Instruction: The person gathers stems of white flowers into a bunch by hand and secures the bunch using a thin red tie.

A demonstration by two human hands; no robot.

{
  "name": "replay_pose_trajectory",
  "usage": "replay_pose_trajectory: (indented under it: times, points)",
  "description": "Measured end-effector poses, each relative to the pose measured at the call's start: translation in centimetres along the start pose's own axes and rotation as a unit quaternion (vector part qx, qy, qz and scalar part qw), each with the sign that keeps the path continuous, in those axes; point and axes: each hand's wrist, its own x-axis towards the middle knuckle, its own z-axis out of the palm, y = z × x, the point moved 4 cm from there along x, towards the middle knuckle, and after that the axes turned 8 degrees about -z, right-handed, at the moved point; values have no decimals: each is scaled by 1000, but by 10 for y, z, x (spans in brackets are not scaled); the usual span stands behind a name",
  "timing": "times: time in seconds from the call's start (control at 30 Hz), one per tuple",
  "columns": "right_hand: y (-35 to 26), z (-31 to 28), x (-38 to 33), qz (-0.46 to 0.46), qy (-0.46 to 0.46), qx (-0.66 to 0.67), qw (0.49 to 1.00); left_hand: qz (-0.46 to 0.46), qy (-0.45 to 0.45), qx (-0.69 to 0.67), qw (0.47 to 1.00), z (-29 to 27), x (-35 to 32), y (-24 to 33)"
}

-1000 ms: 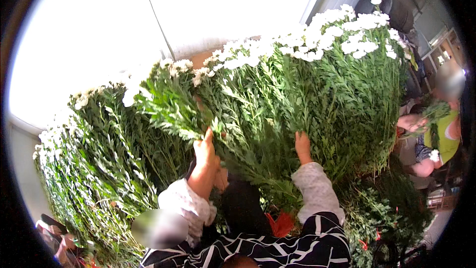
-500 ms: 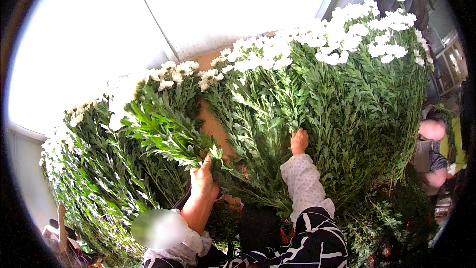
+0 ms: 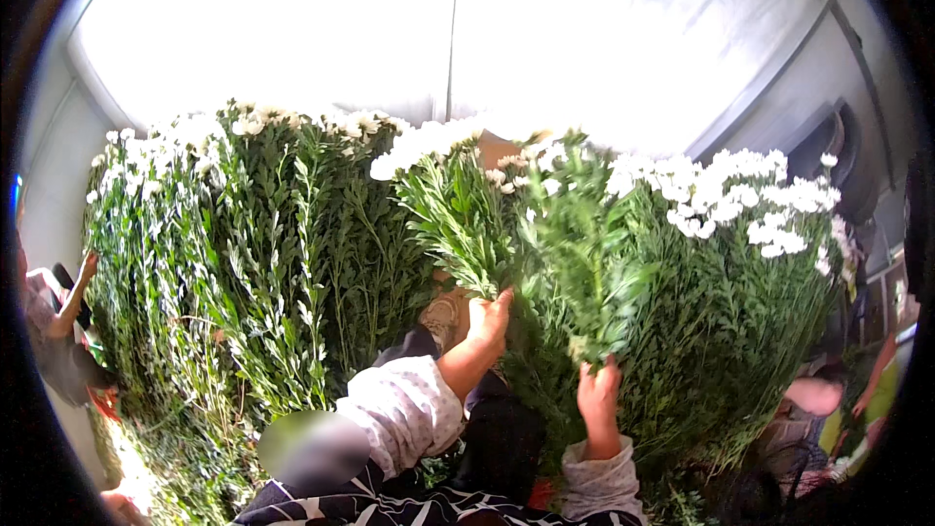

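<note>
My left hand [image 3: 487, 321] is closed round the lower stems of a bunch of white chrysanthemums [image 3: 456, 219], which leans up and to the left with its blooms at the far end. To the right of it, my right hand [image 3: 598, 392] grips the leafy stem of another chrysanthemum [image 3: 596, 268], held upright and smeared by motion. Behind and beyond this hand spreads the right-hand heap of chrysanthemums [image 3: 721, 302], white heads away from me. A second heap of chrysanthemums [image 3: 263, 263] fills the left side.
A bright pale sheet wall [image 3: 321, 39] rises behind the heaps. Between them shows a strip of brown board [image 3: 499, 151]. Another person [image 3: 63, 321] is at the far left edge, and a person's bare limb [image 3: 814, 395] shows at the right. Cut greenery lies low on the left.
My right hand has drawn a chrysanthemum stem from the right heap toward me. My left hand, with its bunch, sits further right in view, and the whole view has swung left.
</note>
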Motion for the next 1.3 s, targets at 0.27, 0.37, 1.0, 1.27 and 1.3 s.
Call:
replay_pose_trajectory:
  times: [0.27,0.37,1.0,1.27,1.3]
  points:
    - [-22,63,-6,-30,-104,-2,994,114,-28,-23,993,-2,-24,33]
    - [-14,76,-5,-66,-77,4,995,201,-85,184,958,1,-17,22]
    - [-13,74,3,-12,-239,77,968,-131,-25,-211,968,0,-44,74]
    - [166,127,45,146,-92,153,973,-196,124,-197,953,-27,-39,62]
    - [211,137,49,195,-65,29,978,-168,122,-208,956,-23,-43,70]
